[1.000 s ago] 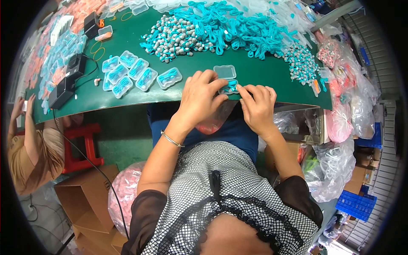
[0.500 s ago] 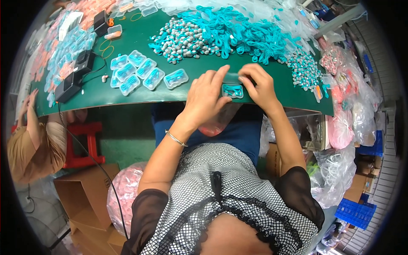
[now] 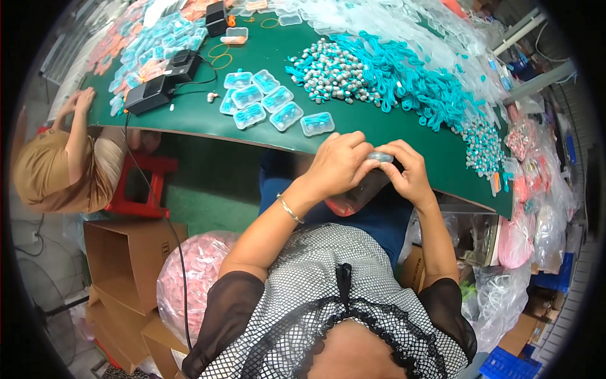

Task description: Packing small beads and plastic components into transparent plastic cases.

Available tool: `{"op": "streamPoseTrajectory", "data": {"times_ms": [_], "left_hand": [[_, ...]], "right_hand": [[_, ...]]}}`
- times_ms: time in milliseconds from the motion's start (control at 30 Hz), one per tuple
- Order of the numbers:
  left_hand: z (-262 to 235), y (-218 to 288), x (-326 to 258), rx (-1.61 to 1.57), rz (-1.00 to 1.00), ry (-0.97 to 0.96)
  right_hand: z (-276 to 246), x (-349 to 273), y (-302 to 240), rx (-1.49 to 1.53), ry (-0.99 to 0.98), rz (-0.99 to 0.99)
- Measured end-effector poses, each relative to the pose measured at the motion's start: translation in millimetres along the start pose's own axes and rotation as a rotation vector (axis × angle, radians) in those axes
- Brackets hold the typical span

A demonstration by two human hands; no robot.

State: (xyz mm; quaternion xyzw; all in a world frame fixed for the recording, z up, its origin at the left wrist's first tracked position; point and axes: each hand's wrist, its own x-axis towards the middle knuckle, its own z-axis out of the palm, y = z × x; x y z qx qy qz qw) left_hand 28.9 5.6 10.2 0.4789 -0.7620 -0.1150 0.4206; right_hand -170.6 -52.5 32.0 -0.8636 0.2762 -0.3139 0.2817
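Holding a small clear plastic case [image 3: 380,156] between both hands at the near edge of the green table [image 3: 404,136]. Half a second ago the case lay flat on the table with teal showing inside; now it is lifted off the surface and pulled in toward the body, over the lap. Left hand [image 3: 338,165] curled over it from the left, fingers bent and pressing against the case; right hand [image 3: 410,174] pinching it from the right, fingertips closed on its rim. Only a sliver of the case shows between the fingers; cannot tell whether its lid is shut or what is inside.

Row of filled clear cases [image 3: 271,104] unmoved, left and farther out on the table. Heap of grey and teal earplugs [image 3: 331,72] and tangle of teal cords [image 3: 410,79] far side, as before. A pinkish bag [image 3: 353,196] sits under the hands, mostly hidden. Another person [image 3: 63,158] at far left, partly cut off by the rim.
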Motion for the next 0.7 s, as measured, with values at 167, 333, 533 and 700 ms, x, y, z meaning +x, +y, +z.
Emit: {"op": "streamPoseTrajectory", "data": {"times_ms": [167,333,533,700], "left_hand": [[-72,-13,-5,0.27,-0.042,0.18],[-123,-64,-22,0.757,-0.329,0.211],[-109,-76,-40,0.749,-0.368,0.211],[-105,-84,-44,0.648,-0.332,0.241]], "right_hand": [[18,46,-27,0.048,0.01,-0.133],[56,88,-25,-0.165,0.057,-0.335],[82,97,-25,-0.276,-0.064,-0.39],[82,101,-18,-0.264,-0.129,-0.393]]}}
